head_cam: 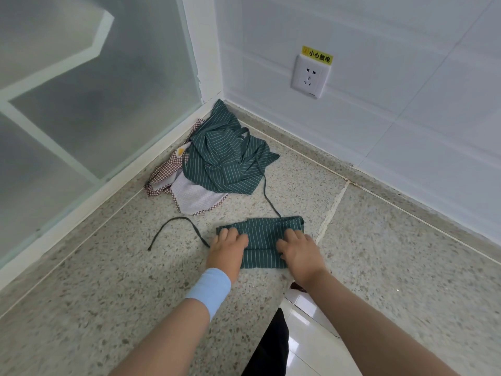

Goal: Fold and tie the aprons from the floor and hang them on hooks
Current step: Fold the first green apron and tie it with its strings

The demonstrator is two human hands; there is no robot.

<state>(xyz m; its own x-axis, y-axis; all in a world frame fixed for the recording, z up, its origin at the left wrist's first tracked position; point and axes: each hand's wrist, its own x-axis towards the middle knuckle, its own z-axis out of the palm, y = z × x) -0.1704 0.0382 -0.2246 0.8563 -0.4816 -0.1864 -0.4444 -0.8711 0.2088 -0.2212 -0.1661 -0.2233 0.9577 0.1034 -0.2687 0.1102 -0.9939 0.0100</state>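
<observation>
The person is wearing a light blue wristband [210, 291] on the left wrist. The left forearm [173, 329] and right forearm [366, 316] are showing bare, with black clothing [271, 346] showing between them.

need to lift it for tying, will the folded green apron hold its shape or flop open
Probably flops: folded apron is thin cloth, pressed flat by left hand and right hand. Its loose strap would likely dangle.

We note a speckled terrazzo floor [379, 253], a white tiled wall [406, 63] bearing a socket [309, 77] under a yellow label [317, 56], and a frosted glass partition [108, 90] at left.
</observation>
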